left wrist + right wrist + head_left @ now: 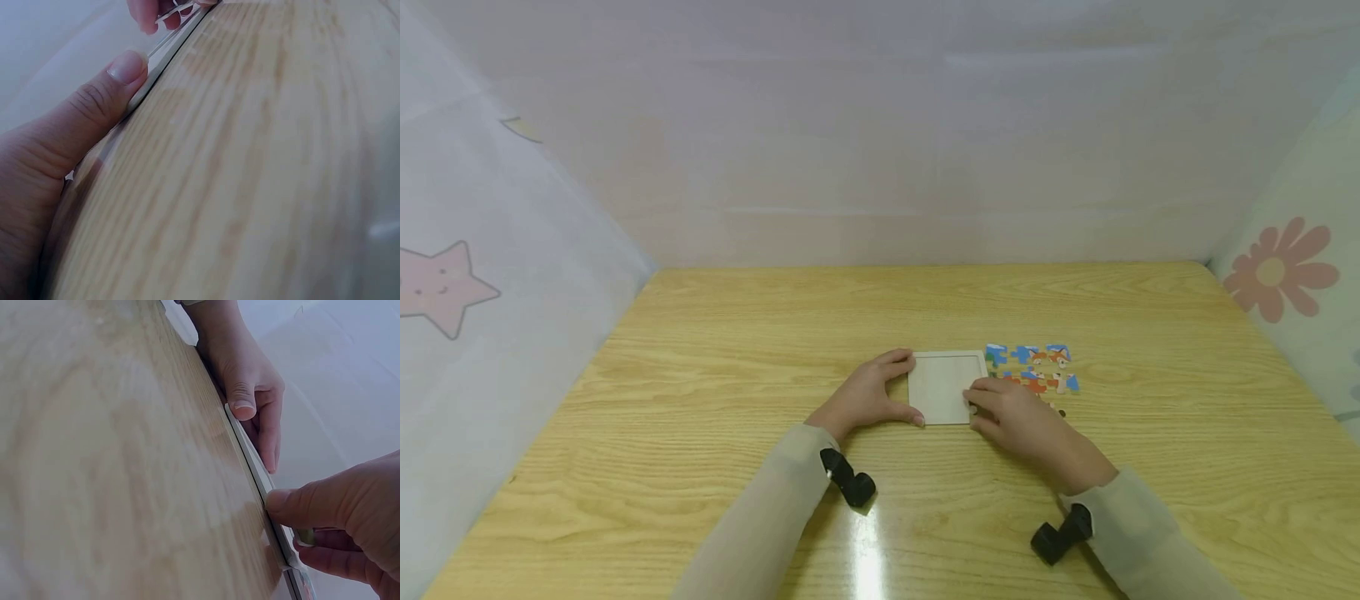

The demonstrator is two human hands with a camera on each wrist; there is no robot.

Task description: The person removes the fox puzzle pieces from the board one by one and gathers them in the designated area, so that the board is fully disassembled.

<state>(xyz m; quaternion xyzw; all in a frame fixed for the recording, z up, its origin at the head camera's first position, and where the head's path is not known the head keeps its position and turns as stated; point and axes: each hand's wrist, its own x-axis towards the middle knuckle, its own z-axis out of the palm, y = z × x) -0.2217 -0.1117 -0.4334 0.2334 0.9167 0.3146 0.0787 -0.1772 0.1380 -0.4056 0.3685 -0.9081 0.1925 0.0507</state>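
A square, pale wooden puzzle tray (pixel 938 387) with a raised rim lies on the table, its inside bare. My left hand (pixel 867 395) holds it by the left side, fingers at the far corner and thumb (pixel 127 70) at the near one. At the tray's near right corner, my right hand (pixel 1021 421) pinches a small puzzle piece (pixel 305 535) between thumb and fingers, with a green patch showing. The fingers hide most of this piece. Just right of the tray lie several picture puzzle pieces (pixel 1060 356) in loose rows, the nearest partly covered by the right hand.
The wood-grain table (pixel 737 358) stretches out on all sides of the tray. Pale printed cloth (pixel 880 167) hangs behind it and at both sides. A black wrist camera (pixel 850 479) sits on the left sleeve, another camera (pixel 1060 535) on the right.
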